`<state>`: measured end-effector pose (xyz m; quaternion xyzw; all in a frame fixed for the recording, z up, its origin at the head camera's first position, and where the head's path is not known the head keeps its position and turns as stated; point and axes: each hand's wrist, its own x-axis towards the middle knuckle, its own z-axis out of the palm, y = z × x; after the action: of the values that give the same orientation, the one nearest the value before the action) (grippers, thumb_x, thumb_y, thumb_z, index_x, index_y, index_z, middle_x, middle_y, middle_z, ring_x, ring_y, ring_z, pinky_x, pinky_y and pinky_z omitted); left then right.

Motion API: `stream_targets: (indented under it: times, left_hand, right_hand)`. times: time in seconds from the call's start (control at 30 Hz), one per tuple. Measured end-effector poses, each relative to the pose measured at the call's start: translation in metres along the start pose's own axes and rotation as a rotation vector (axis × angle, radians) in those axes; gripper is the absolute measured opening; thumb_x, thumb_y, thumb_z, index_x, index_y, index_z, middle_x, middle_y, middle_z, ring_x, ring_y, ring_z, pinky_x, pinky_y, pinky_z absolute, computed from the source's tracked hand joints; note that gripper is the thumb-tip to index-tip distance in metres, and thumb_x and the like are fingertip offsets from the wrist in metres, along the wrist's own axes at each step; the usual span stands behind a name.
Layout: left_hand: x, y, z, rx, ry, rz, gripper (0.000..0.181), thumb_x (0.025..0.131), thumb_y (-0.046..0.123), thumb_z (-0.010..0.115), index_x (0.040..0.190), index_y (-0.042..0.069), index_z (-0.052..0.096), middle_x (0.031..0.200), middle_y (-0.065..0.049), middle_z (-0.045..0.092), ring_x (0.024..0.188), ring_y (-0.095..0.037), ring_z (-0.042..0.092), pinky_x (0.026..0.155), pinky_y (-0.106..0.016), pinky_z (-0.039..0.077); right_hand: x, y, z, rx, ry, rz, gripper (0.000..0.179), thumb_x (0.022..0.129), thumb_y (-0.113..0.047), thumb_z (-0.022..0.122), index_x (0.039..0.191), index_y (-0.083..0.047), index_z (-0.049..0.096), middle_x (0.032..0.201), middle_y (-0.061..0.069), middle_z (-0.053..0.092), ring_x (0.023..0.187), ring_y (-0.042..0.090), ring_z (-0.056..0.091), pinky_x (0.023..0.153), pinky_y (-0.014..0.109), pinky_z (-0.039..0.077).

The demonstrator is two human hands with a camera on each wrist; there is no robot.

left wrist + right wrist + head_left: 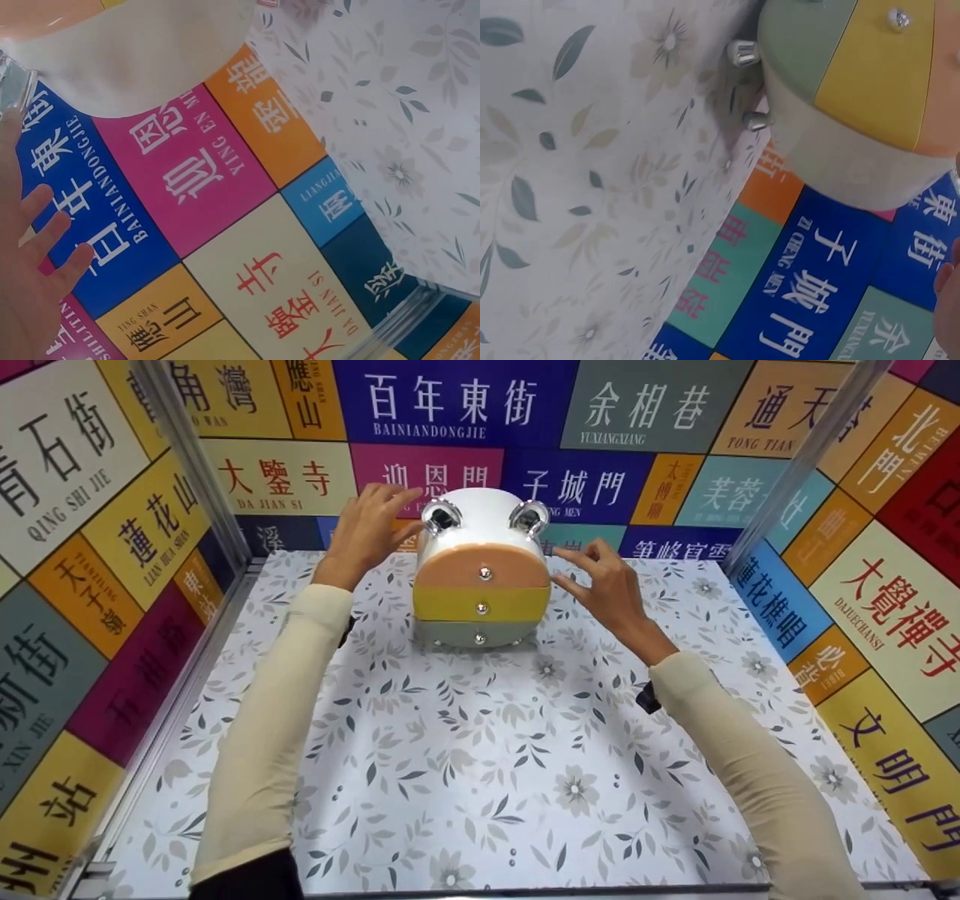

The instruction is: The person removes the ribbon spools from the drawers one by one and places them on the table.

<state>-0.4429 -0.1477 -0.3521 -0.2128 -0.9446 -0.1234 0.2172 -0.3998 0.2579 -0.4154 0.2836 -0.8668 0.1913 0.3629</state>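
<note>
A rounded white drawer box (480, 514) stands near the back of the table, with an orange, a yellow (450, 604) and a grey-green drawer front, each with a silver knob. Two silver ear-like rings rise from its top. My left hand (367, 529) is beside the left silver ring (441, 516), fingers spread; whether a fingertip touches it I cannot tell. At the box's right side my right hand (611, 585) holds nothing, thumb and forefinger apart. In the right wrist view, silver feet (744, 52) show under the box.
A white table covering with a leaf and flower print (465, 750) lies under the box. Panels with coloured street-name signs (450, 397) stand at the back and both sides. A metal frame post (810, 457) rises at the back right corner.
</note>
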Motion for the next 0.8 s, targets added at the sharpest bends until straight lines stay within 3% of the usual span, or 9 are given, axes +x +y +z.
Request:
stream_targets:
  times: [0.27, 0.57, 0.8]
  left_hand:
    - [0.01, 0.01, -0.002, 0.015, -0.011, 0.02, 0.056, 0.103, 0.046, 0.062, 0.155, 0.03, 0.049, 0.153, -0.008, 0.053, 0.142, -0.031, 0.044, 0.109, -0.056, 0.042]
    - [0.019, 0.016, -0.003, -0.006, -0.026, 0.019, 0.052, 0.104, 0.043, 0.062, 0.154, 0.03, 0.051, 0.151, -0.007, 0.056, 0.14, -0.03, 0.046, 0.111, -0.055, 0.041]
    - [0.022, 0.018, 0.001, -0.003, -0.029, 0.024, 0.048, 0.104, 0.043, 0.062, 0.15, 0.03, 0.056, 0.145, -0.008, 0.061, 0.134, -0.03, 0.05, 0.103, -0.051, 0.045]
  right_hand:
    - [0.008, -0.02, 0.008, 0.009, 0.001, -0.07, 0.045, 0.091, -0.044, 0.08, 0.132, -0.028, 0.073, 0.084, 0.007, 0.052, 0.069, 0.021, 0.047, 0.056, 0.031, 0.039]
    - [0.017, -0.032, 0.019, 0.031, 0.007, -0.123, 0.045, 0.089, -0.046, 0.081, 0.13, -0.028, 0.075, 0.08, 0.005, 0.056, 0.066, 0.021, 0.051, 0.055, 0.031, 0.043]
    - [0.023, -0.043, 0.029, 0.056, 0.024, -0.16, 0.043, 0.087, -0.043, 0.084, 0.125, -0.026, 0.078, 0.076, 0.004, 0.059, 0.063, 0.02, 0.054, 0.054, 0.033, 0.047]
